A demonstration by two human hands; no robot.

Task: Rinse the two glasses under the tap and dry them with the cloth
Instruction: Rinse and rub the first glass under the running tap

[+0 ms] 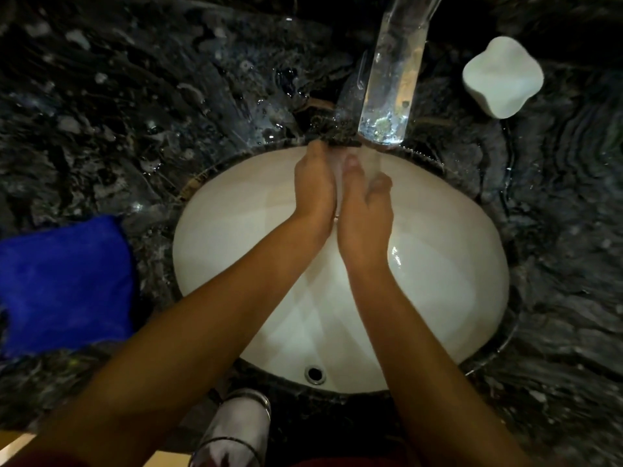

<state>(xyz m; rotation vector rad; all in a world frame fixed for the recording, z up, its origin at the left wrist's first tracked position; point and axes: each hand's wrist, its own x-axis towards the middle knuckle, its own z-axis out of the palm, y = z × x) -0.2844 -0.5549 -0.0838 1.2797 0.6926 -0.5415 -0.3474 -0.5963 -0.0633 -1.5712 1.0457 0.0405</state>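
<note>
Both my hands are held close together over the white sink [448, 284], just below the chrome tap [391, 85]. My left hand [315, 193] and my right hand [365, 210] point forward with fingers fairly straight, and their inner edges nearly touch. Water runs from the spout onto my right hand's fingers. I see no glass in either hand, and none shows plainly anywhere in view. The blue cloth [64, 284] lies folded on the counter to the left of the sink, away from both hands.
The dark marbled counter [168, 96] around the sink is wet, with puddles near the tap's base. A white rounded container [502, 75] stands at the back right. The overflow hole [314, 373] sits at the sink's near wall. A pale blurred shape [236, 429] lies below the counter's front edge.
</note>
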